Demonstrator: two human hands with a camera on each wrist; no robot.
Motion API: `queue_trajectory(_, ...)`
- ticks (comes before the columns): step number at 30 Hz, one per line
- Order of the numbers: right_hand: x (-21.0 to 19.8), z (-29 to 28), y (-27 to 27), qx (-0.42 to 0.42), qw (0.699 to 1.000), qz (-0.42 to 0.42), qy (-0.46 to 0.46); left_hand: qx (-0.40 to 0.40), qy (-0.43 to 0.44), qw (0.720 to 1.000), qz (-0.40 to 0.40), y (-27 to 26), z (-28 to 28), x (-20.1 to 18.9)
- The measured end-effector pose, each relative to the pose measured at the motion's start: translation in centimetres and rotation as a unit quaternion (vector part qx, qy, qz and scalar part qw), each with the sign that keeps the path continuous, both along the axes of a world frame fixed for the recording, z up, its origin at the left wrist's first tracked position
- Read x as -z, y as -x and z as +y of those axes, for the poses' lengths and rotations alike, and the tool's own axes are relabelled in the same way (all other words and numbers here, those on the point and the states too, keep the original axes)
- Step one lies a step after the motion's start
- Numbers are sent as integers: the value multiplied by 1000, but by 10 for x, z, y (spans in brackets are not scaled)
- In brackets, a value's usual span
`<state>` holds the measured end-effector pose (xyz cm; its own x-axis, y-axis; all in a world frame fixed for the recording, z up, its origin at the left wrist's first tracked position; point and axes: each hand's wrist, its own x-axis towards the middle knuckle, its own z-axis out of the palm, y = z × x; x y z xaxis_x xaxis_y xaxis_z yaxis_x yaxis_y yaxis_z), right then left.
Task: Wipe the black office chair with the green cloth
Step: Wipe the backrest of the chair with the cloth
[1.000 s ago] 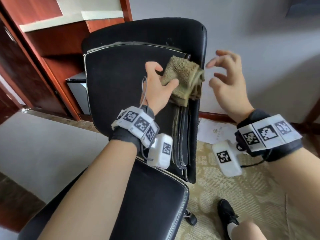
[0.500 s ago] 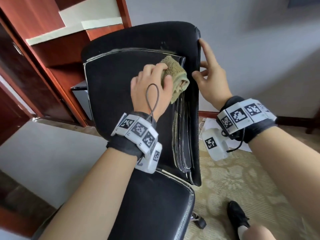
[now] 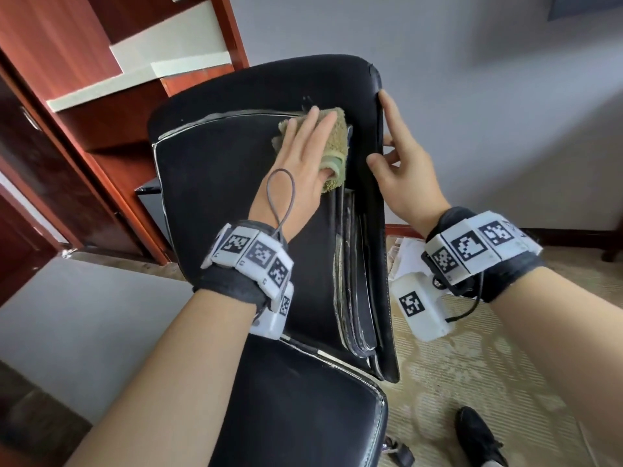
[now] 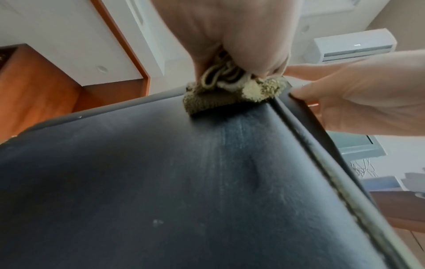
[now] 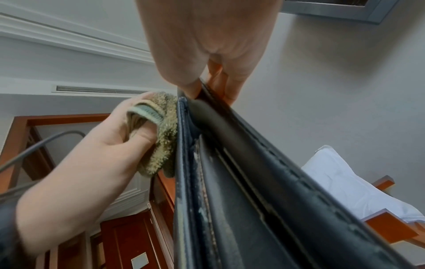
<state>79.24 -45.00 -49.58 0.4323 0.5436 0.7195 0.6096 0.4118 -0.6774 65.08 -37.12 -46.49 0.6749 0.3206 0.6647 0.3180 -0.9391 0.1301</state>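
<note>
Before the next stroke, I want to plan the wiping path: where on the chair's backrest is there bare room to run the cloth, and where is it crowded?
Bare backrest panel lies left of and below the left hand with the cloth. Crowded: the top right corner, where the right hand grips the edge.

We see a black office chair (image 3: 236, 197) with pale, worn piping along its edges and faint whitish streaks on the backrest. The cloth (image 3: 332, 136) is a dull olive green with a lighter green hem. Our wristbands (image 3: 249, 261) are white with black square markers over dark grey cuffs. The cabinet (image 3: 84, 106) is reddish brown, the carpet (image 3: 472, 358) beige with a pale floral pattern.
</note>
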Motion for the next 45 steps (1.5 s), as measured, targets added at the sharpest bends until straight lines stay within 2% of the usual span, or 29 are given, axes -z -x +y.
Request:
queue_trajectory(4, 0, 5, -1, -30, 999, 2, 23, 17, 14, 1000, -13, -4, 3, 9)
queue_trajectory(8, 7, 3, 2, -46, 995, -29, 84, 1, 114, 993, -39, -1, -6, 17)
queue_trajectory(10, 8, 2, 1, -49, 995, -20, 84, -12, 138, 989, -48, -3, -5, 16)
queue_trajectory(16, 15, 6, 0, -53, 996, 12, 77, -17, 55, 996, -61, -16, 0, 13)
queue_trajectory(23, 15, 3, 3, -40, 996, 23, 70, -7, -3, 1000, -18, 12, -1, 50)
queue_trajectory(28, 18, 2, 3, -36, 997, 18, 63, 32, -28, 998, -45, -5, 4, 12)
queue_trajectory(31, 20, 3, 4, -36, 997, 27, 62, 22, -11, 998, -61, -14, 4, 3)
queue_trajectory(35, 22, 4, 3, -41, 997, 39, 59, 17, -34, 996, -75, -6, 2, 30)
queue_trajectory(40, 21, 6, 3, -38, 997, 43, 60, 3, -46, 998, -43, 10, -4, 58)
queue_trajectory(42, 22, 9, 3, -37, 997, 43, 58, -3, -51, 998, -41, 9, -4, 53)
queue_trajectory(45, 23, 9, 4, -39, 997, 43, 58, -14, -44, 997, -65, -6, -2, 20)
